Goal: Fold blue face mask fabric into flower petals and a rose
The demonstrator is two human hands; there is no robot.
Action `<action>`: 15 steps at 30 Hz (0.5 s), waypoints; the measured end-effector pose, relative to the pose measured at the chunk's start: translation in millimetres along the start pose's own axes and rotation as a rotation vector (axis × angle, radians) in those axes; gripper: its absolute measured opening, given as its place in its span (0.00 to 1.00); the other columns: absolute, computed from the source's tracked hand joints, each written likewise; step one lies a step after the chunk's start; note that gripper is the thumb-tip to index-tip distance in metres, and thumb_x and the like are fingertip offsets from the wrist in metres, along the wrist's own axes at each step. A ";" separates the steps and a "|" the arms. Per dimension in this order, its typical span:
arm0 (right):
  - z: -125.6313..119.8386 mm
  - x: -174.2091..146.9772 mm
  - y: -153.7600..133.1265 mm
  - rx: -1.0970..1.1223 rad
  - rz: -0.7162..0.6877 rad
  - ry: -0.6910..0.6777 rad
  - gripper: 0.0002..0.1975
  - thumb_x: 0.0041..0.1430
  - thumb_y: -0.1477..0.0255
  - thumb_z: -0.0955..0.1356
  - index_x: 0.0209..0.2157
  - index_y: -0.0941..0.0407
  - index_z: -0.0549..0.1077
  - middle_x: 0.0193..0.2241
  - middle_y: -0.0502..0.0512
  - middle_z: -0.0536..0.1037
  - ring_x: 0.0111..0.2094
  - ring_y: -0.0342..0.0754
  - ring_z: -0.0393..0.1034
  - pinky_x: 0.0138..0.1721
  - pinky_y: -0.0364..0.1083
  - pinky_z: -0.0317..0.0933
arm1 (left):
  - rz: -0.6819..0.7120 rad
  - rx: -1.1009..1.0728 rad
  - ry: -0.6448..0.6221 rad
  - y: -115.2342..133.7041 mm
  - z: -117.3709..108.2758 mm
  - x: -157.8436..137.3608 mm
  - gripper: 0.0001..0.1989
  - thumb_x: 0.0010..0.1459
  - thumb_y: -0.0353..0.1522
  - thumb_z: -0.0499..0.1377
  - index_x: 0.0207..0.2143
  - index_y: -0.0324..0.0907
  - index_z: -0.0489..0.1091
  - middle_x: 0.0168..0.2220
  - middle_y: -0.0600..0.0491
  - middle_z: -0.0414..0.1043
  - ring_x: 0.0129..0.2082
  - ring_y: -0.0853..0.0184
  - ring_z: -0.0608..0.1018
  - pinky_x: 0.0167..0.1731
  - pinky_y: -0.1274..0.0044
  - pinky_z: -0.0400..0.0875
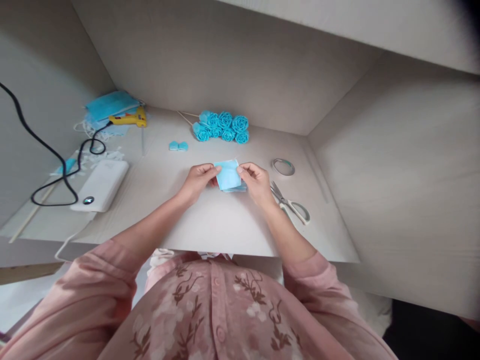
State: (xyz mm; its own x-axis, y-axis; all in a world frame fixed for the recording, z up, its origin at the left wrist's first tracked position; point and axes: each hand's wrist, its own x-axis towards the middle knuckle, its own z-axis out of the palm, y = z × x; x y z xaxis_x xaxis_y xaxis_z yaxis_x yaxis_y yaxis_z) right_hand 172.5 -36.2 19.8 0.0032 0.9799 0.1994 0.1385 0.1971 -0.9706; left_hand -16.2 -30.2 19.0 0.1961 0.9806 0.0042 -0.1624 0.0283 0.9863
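Between my two hands a light blue square of face-mask fabric (228,174) is stretched over the middle of the table. My left hand (200,180) pinches its left edge between thumb and fingers. At the right edge, my right hand (255,181) grips it the same way. Just under the square, more blue fabric pieces (238,188) show in part; whether they lie on the table or are held too, I cannot tell. Scissors (288,202) with pale handles lie right of my right hand, slightly spread. Behind them rests a roll of tape (283,167).
Several blue fabric roses (225,126) on sticks lie at the back, near a small blue bow-shaped piece (178,146). On the left are a yellow glue gun (131,118), blue face masks (111,105), a white power bank (101,186), a looping black cable (66,172) and white scraps. Walls enclose the table.
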 end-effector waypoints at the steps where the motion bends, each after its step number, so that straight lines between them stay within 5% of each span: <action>1: 0.1 0.0 0.6 0.003 -0.002 0.002 0.12 0.55 0.60 0.71 0.28 0.55 0.75 0.21 0.45 0.69 0.25 0.40 0.61 0.30 0.42 0.57 | 0.011 -0.005 0.005 -0.1 -0.2 -0.1 0.23 0.48 0.47 0.67 0.19 0.39 0.67 0.18 0.55 0.69 0.20 0.74 0.70 0.25 0.80 0.65; 9: 1.4 -2.0 3.4 -0.010 -0.014 -0.047 0.14 0.58 0.58 0.69 0.36 0.55 0.77 0.28 0.50 0.78 0.31 0.45 0.72 0.38 0.46 0.68 | -0.066 -0.201 0.017 -0.3 1.2 1.3 0.21 0.49 0.44 0.69 0.27 0.41 0.62 0.21 0.60 0.65 0.21 0.73 0.72 0.23 0.79 0.70; 12: -1.6 -1.1 4.3 -0.056 -0.131 -0.036 0.19 0.62 0.61 0.67 0.50 0.54 0.75 0.41 0.56 0.81 0.42 0.49 0.76 0.47 0.49 0.70 | -0.130 -0.270 -0.029 1.2 0.8 2.8 0.22 0.49 0.42 0.71 0.28 0.41 0.61 0.19 0.62 0.63 0.19 0.74 0.70 0.20 0.81 0.66; 15: -5.7 0.0 4.2 -0.238 -0.276 -0.013 0.24 0.63 0.65 0.65 0.60 0.51 0.68 0.57 0.61 0.74 0.57 0.52 0.69 0.53 0.51 0.69 | -0.163 -0.330 -0.073 2.0 0.4 3.6 0.22 0.47 0.41 0.72 0.27 0.41 0.62 0.19 0.62 0.62 0.18 0.74 0.69 0.19 0.81 0.64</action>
State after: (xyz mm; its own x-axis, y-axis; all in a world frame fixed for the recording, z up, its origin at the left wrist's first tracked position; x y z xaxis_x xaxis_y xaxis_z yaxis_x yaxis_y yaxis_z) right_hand 178.6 -35.5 16.5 -0.0788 0.8913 0.4466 0.3587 0.4433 -0.8214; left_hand -15.4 -26.7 21.0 0.3114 0.9420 -0.1254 -0.4236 0.2557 0.8690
